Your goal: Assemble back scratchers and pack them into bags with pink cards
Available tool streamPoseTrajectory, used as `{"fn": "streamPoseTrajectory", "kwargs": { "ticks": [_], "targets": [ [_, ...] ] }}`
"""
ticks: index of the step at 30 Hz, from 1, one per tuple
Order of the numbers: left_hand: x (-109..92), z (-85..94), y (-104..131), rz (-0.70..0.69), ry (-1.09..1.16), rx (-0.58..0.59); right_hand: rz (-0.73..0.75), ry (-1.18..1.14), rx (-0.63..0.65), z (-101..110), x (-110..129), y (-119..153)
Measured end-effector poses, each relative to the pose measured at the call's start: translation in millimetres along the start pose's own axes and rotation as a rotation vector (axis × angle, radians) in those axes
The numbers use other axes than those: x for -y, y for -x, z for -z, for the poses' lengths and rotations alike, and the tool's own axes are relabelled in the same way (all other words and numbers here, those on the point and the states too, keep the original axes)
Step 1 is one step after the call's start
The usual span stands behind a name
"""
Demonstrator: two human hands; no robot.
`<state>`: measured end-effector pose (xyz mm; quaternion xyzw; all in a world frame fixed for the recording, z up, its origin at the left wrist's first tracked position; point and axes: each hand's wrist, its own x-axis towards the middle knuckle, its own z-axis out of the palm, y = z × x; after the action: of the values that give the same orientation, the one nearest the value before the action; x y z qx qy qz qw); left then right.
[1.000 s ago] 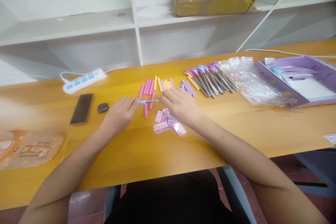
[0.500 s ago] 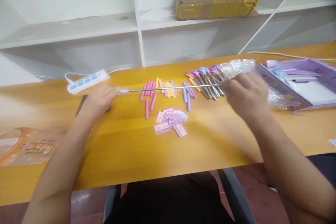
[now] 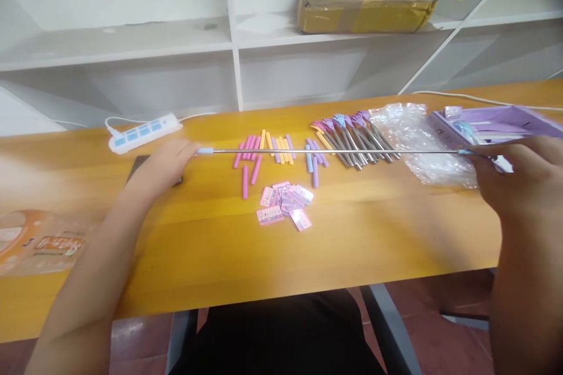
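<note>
A long thin metal rod (image 3: 334, 151) with light blue ends stretches level across the view. My left hand (image 3: 169, 165) is closed on its left end, above a dark flat object (image 3: 139, 165). At the right, my right hand (image 3: 523, 170) is closed round the other end. Beneath the rod lie short pink sticks (image 3: 245, 181), yellow sticks (image 3: 281, 149) and purple and blue sticks (image 3: 315, 171). Small pink printed cards (image 3: 285, 202) are piled nearer to me. Metal rods with coloured hand-shaped tops (image 3: 354, 140) lie bunched to the right.
Behind them is a white power strip (image 3: 145, 133). Clear plastic wrap (image 3: 433, 155) and a purple box (image 3: 519, 120) lie at the right, an orange printed bag (image 3: 44, 243) at the left. A taped carton (image 3: 369, 7) sits on the white shelf (image 3: 145, 38).
My right hand has moved right, and the rod between my hands is much longer. My left hand has stayed nearly in place.
</note>
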<state>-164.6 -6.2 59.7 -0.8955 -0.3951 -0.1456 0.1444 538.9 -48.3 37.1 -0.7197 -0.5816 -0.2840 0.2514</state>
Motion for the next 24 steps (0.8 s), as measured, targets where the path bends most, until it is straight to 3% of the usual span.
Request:
{"fn": "streamPoseTrajectory", "kwargs": {
  "ticks": [5, 11, 19, 22, 24],
  "targets": [
    [-3, -1.8, -3, 0.009, -0.104, 0.018, -0.013, -0.025, 0.032, 5, 4, 1],
    [-9, 4.8, -3, 0.011, -0.065, 0.042, 0.034, -0.003, 0.036, 12, 6, 3],
    [-18, 14.7, -1, -0.008, -0.005, -0.020, 0.045, -0.078, 0.022, -7, 13, 2],
    [-28, 17.1, -7, -0.003, 0.057, -0.019, 0.099, -0.093, 0.020, -11, 28, -3],
    [-39, 13.9, -11, 0.054, 0.134, -0.013, 0.202, -0.103, 0.037, -8, 52, -7]
  ]
}}
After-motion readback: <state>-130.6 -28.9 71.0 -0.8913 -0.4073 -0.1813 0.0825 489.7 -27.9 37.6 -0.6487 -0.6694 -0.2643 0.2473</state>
